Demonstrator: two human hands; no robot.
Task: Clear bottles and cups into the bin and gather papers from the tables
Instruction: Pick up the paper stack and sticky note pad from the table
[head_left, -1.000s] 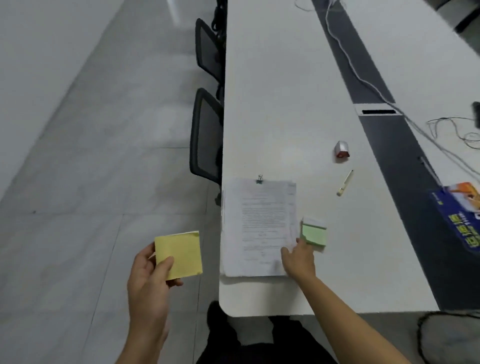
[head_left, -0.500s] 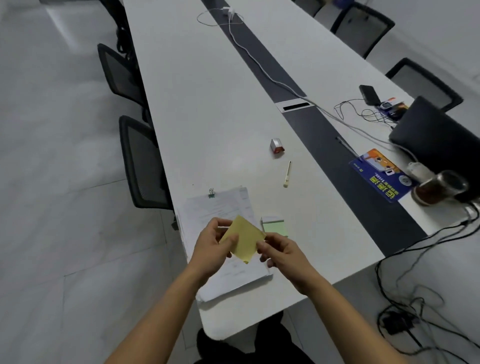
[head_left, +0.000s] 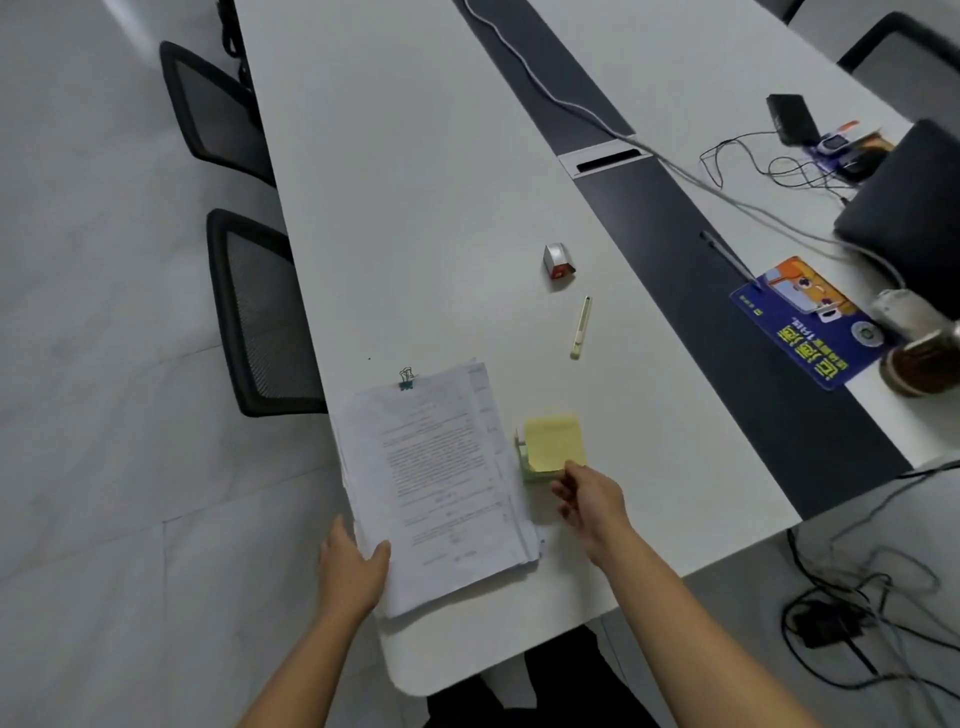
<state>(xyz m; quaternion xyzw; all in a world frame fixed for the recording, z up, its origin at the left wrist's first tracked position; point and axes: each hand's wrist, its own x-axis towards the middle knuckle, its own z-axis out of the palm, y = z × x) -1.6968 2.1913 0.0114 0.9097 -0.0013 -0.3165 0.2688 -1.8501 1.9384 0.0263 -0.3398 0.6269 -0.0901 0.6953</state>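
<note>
- The left hand (head_left: 353, 566) lies flat on the near left corner of the paper stack (head_left: 441, 488), fingers spread and unclenched, pressing rather than gripping. That corner hangs over the table (head_left: 415, 182) edge, so a careless pull could, I judge, tip loose sheets to the floor.
- The stack is held by one small binder clip (head_left: 406, 379) at its far corner only; the near sheets are fanned, and lifting by one edge risks them splaying or sliding out.
- Just right of the stack, the yellow sticky pad (head_left: 553, 441) sits on top of a green pad (head_left: 530, 470), offset so that only green edges show. The right hand (head_left: 592, 501) touches the yellow pad's near edge with loosely curled fingertips; I cannot tell whether it pinches anything. Pushing could slide the top pad off the lower one.
- Farther along lie a small red-and-silver object (head_left: 558, 262) and a pale pen (head_left: 581, 327), well apart from the papers.
- Across the dark centre strip (head_left: 701, 291), a glass of dark liquid (head_left: 922, 358) stands beside a blue leaflet (head_left: 810, 322) and cables (head_left: 753, 166); a snagged cable could spill it.
- The surface is smooth white laminate; mesh chairs (head_left: 260, 312) stand at the left, on pale floor tiles.
</note>
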